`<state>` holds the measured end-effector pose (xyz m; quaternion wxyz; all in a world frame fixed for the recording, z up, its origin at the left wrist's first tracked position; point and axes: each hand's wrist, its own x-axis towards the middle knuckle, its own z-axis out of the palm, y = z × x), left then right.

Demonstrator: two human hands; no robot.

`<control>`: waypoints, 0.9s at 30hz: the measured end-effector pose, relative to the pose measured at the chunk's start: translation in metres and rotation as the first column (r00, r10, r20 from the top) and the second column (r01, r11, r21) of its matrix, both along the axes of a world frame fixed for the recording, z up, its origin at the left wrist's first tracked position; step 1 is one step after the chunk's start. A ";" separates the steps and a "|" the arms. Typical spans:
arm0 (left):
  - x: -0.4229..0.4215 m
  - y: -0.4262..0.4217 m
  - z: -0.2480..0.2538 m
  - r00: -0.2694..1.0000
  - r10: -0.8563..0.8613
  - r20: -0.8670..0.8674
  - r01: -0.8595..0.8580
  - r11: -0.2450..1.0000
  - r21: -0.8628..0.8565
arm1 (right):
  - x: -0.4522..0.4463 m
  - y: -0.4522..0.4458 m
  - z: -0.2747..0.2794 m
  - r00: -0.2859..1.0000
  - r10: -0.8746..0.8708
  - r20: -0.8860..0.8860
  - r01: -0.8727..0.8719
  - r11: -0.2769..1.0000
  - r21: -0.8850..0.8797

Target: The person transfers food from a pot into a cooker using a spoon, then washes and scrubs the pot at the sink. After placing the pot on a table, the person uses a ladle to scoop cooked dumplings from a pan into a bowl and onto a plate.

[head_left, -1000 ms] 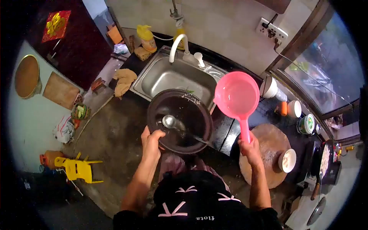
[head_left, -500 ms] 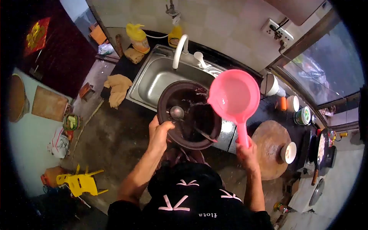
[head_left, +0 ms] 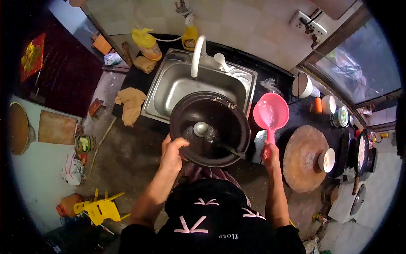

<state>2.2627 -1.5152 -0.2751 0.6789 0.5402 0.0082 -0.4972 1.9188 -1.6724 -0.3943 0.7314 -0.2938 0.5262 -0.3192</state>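
Observation:
My left hand (head_left: pixel 171 153) is closed on the near-left rim of a dark round pot (head_left: pixel 177 110), thumb over the edge. The pot rests at the front of the steel sink, partly covering its basin. Inside it lies a metal ladle (head_left: pixel 201 129), with its handle leaning on the right rim; a little water shows around the ladle's bowl. In my right hand (head_left: pixel 271 153) is the handle of a pink water dipper (head_left: pixel 282 111). The dipper hangs over the counter, right of the pot, with some clear water in it.
Behind the pot are the steel sink (head_left: pixel 149 99) and white faucet (head_left: pixel 196 57). A tan cloth (head_left: pixel 131 106) and yellow bottles (head_left: pixel 146 44) sit on the left. On the right are a round wooden board (head_left: pixel 302 156), a white bowl (head_left: pixel 327 160) and a pan (head_left: pixel 361 156).
The pink dipper has moved away from over the pot's right rim, where water was pouring out, and now sits lower and more level. My left hand still holds the pot's rim.

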 end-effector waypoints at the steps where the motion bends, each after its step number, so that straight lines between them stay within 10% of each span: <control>1: -0.002 -0.001 0.001 1.000 -0.012 0.016 0.012 1.000 -0.002 | 0.000 -0.001 0.000 1.000 0.017 -0.015 -0.017 1.000 -0.016; 4: -0.007 -0.004 0.001 0.996 -0.043 0.081 0.045 0.999 -0.015 | -0.001 -0.001 0.017 0.946 0.100 -0.308 -0.102 0.995 0.008; 7: -0.010 -0.006 -0.002 0.985 -0.069 0.156 0.075 0.997 -0.032 | -0.020 0.008 0.025 0.649 -0.314 -0.693 -0.290 0.740 -0.607; 11: -0.014 -0.010 0.005 0.972 -0.129 0.195 0.140 0.989 -0.046 | 0.073 0.018 0.136 0.595 0.028 -0.803 -0.658 0.591 -0.467; 12: -0.014 -0.012 0.007 0.967 -0.146 0.209 0.159 0.986 -0.047 | 0.097 0.020 0.135 0.521 0.073 -0.851 -0.808 0.364 -0.464; 15: -0.016 -0.012 0.011 0.962 -0.155 0.225 0.170 0.984 -0.047 | 0.141 0.032 0.108 0.148 0.108 -0.983 -0.986 -0.058 -0.155; 18: -0.011 -0.008 0.005 0.965 -0.169 0.202 0.178 0.984 -0.028 | 0.156 0.022 0.094 -0.198 0.246 -0.949 -0.978 -0.111 0.175; 27: 0.002 -0.003 0.010 0.981 -0.096 0.166 0.095 0.995 0.015 | 0.120 0.008 0.135 0.199 0.299 -0.933 -0.980 0.084 -0.182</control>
